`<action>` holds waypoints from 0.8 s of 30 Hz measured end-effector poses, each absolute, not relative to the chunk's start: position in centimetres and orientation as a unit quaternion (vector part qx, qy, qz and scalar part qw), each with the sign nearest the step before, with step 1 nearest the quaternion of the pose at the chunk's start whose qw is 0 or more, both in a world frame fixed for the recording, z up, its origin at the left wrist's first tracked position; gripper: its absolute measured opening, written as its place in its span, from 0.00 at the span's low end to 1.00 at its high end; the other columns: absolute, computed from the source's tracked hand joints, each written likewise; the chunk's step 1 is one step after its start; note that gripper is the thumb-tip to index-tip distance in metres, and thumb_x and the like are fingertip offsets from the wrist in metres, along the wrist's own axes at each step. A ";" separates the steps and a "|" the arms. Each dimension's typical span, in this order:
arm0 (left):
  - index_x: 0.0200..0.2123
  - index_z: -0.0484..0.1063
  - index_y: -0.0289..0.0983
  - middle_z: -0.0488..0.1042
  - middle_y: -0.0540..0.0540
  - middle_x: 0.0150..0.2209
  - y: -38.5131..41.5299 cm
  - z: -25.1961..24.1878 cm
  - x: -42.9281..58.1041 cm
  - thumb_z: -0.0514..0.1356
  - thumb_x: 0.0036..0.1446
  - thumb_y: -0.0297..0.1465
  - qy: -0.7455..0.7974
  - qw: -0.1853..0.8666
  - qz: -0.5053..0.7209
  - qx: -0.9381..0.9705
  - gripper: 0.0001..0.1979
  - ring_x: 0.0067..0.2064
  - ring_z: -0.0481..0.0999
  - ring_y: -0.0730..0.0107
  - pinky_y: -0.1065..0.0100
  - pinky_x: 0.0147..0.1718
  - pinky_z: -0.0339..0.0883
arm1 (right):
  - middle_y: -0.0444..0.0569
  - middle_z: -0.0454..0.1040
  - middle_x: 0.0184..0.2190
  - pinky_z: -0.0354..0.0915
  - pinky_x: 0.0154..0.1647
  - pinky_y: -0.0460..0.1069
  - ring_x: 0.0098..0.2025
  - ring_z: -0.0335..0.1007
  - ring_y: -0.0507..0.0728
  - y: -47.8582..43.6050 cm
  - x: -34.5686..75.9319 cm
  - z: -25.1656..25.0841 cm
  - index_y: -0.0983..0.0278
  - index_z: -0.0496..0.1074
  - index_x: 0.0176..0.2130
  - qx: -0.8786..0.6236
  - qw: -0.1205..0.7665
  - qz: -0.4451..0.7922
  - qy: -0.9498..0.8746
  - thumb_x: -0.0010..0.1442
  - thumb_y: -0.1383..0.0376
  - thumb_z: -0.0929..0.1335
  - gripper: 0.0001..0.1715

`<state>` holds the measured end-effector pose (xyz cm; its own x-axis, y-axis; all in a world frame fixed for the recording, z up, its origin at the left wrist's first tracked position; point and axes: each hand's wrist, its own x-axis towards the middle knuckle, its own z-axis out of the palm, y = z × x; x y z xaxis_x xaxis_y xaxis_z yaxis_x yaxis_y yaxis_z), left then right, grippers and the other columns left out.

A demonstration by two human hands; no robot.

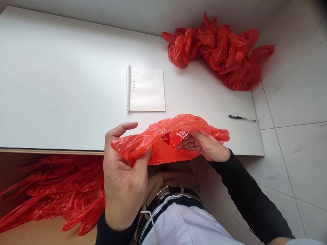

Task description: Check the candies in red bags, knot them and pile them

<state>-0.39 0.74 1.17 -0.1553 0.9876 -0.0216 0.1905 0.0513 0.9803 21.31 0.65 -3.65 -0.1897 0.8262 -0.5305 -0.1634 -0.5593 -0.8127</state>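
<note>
In front of my waist, a thin red plastic bag [176,123] is held with its mouth spread wide. My left hand [126,170] grips the bag's left end, the thumb over the near rim and the index finger raised free. My right hand [204,144] reaches into the bag's mouth from the right. Its thumb and fingers close on a red packet with white lettering [181,136], partly hidden by the bag and the fingers. Beside that packet, inside the bag, a darker red packet with gold print [165,139] shows.
An open notebook [148,92] with a handwritten column lies on the white table [63,85]. A black pen [241,118] rests near its right edge. Bunched red bags [217,47] sit at the back right. More red bags [66,190] fill the shelf space at lower left.
</note>
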 end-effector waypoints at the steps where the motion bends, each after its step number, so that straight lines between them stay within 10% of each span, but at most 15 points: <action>1: 0.53 0.71 0.40 0.72 0.51 0.38 0.7 1.2 -0.4 0.66 0.59 0.32 0.592 0.422 0.475 0.496 0.19 0.34 0.74 0.73 0.74 0.31 0.70 | 0.54 0.82 0.34 0.72 0.54 0.59 0.39 0.81 0.60 0.7 21.3 -3.7 0.66 0.79 0.38 -0.532 0.350 0.705 -0.313 0.62 0.40 0.68 0.31; 24: 0.53 0.71 0.39 0.73 0.50 0.40 0.7 1.0 -0.5 0.66 0.59 0.31 0.589 0.414 0.478 0.503 0.19 0.37 0.75 0.72 0.75 0.32 0.72 | 0.47 0.82 0.45 0.70 0.60 0.57 0.48 0.79 0.58 0.4 21.6 -3.7 0.58 0.81 0.45 -0.461 0.392 0.713 -0.354 0.66 0.56 0.69 0.13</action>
